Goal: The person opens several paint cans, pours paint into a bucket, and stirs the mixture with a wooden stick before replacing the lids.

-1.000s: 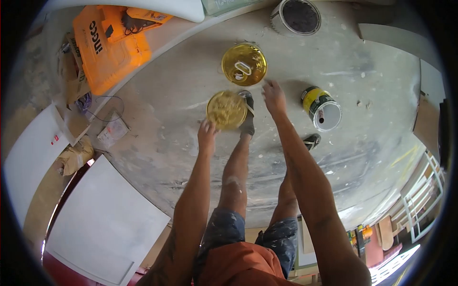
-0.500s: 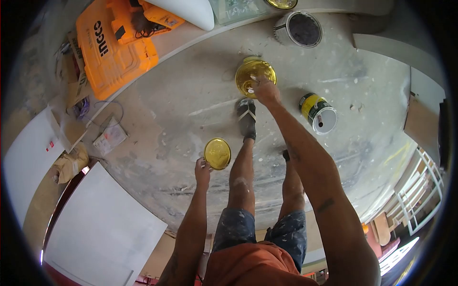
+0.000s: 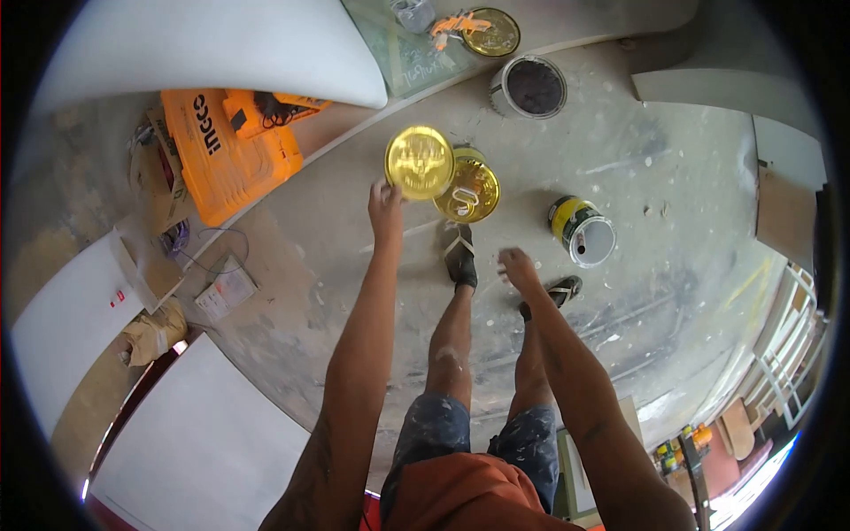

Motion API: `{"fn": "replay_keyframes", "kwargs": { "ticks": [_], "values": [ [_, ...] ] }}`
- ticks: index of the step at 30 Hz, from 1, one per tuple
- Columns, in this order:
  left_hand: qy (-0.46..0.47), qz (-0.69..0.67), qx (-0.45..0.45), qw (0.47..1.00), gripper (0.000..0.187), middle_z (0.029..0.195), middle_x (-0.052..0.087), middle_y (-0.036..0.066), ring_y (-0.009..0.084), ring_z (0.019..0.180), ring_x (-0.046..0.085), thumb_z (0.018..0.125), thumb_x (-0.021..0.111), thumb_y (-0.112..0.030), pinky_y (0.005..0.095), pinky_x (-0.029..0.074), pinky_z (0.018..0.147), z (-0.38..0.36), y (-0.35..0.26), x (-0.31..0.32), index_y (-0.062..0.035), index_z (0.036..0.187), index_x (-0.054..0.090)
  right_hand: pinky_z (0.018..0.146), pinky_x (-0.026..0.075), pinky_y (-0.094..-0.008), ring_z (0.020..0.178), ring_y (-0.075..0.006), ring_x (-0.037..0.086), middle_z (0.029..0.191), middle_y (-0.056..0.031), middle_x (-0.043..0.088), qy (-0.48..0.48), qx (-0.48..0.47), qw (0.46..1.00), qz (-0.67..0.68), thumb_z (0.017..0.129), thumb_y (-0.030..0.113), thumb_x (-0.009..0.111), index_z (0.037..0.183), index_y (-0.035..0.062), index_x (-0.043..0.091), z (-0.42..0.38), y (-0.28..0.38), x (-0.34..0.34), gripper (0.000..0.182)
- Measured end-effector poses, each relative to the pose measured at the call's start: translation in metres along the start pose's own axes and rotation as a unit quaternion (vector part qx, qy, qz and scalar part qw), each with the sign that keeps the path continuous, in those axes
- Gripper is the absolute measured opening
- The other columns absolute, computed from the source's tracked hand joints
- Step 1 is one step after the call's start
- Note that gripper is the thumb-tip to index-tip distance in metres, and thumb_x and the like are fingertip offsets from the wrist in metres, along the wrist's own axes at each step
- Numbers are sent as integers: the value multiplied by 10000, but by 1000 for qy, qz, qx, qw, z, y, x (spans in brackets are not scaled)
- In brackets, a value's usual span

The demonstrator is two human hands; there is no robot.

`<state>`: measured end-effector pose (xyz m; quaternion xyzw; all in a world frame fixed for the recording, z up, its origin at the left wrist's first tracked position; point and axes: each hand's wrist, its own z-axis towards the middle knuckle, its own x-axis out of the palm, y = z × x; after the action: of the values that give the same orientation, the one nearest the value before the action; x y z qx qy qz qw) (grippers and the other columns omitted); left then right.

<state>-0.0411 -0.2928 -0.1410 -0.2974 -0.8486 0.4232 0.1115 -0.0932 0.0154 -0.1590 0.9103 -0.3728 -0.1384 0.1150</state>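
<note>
My left hand (image 3: 387, 211) grips a round gold lid (image 3: 420, 162) by its lower edge. The lid is raised and overlaps part of the gold-topped paint can (image 3: 480, 196) from this viewpoint. A pale, ring-like shape shows on that can's top; I cannot make out its detail. My right hand (image 3: 519, 268) hangs between the two feet and the yellow-and-green can, fingers loosely curled and apart, with nothing visible in them. The yellow-and-green can (image 3: 569, 219), grey on top with a dark spot, stands to the right of both hands.
A bucket of dark material (image 3: 534, 87) stands farther off, beside a glass sheet (image 3: 409, 55) and another gold lid (image 3: 491, 33). An orange tool case (image 3: 217, 155) lies at left. White panels (image 3: 190, 434) lean at lower left. My sandalled foot (image 3: 459, 257) is near the gold-topped can.
My left hand has carried the gold lid up and forward, beside the gold-topped can. My right hand has left that can's top and drawn back toward my body. The view has shifted slightly.
</note>
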Motion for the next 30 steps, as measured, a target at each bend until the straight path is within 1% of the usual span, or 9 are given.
{"fn": "replay_keyframes", "kwargs": {
  "ticks": [4,6,12,16,17,18,22,26,30],
  "values": [
    [-18,-40,26,999,316,1187,573,136,229,1048,603,972,602,-150,400,568,873,76,-40,67,18,1222,505,530,509,-292,650,-163,649,842,-66,656,-56,-50,988,-138,922,265,580,1048,31,624,21,-165,-55,269],
    [-44,-48,37,997,303,1199,566,141,243,1052,604,971,590,-114,404,574,867,108,-49,85,23,1223,490,540,507,-292,667,-161,647,850,-67,661,-26,58,998,-21,923,262,588,1078,38,634,-23,-153,-81,276],
    [-49,-118,29,991,329,1241,543,163,272,1048,605,956,573,-22,426,587,894,167,-62,97,17,1262,460,610,509,-313,711,-166,642,912,-76,670,-63,127,986,85,968,307,563,1164,43,610,-93,-192,-127,332],
    [-65,138,196,969,252,1105,597,110,248,1033,614,915,636,-41,380,559,831,145,-81,104,0,1159,587,614,512,-318,714,-169,647,920,-78,672,-64,157,981,91,979,285,539,1167,49,599,-115,-222,-123,307],
    [-48,329,323,886,234,1058,600,93,262,1013,605,884,661,-48,393,533,830,129,-85,102,-29,1114,621,614,516,-314,715,-164,648,914,-77,672,-62,158,980,100,985,239,525,1159,51,596,-119,-225,-117,266],
    [-30,499,432,750,219,1011,602,76,276,993,596,853,686,-56,405,508,829,116,-89,101,-58,1070,656,614,516,-314,715,-164,648,914,-77,672,-62,156,980,103,985,239,525,1159,51,596,-122,-230,-108,266],
    [8,584,470,662,208,958,595,62,290,950,567,775,725,-76,423,482,826,104,-89,106,-119,978,709,615,519,-302,715,-158,651,924,-74,675,-17,140,979,147,994,231,531,1178,54,602,-111,-213,-76,264],
    [19,595,447,668,181,951,598,57,283,954,565,777,713,-81,419,485,824,115,-76,104,-123,953,722,632,516,-293,751,-160,660,958,-74,676,34,101,970,216,1003,228,529,1200,49,603,-120,-180,-57,276],
    [113,620,469,619,183,953,604,50,277,969,566,800,649,-100,415,490,829,118,-70,116,-129,964,724,644,523,-286,767,-149,642,976,-60,668,29,119,967,224,1013,235,522,1219,55,592,-121,-178,-56,283]
  ]
}}
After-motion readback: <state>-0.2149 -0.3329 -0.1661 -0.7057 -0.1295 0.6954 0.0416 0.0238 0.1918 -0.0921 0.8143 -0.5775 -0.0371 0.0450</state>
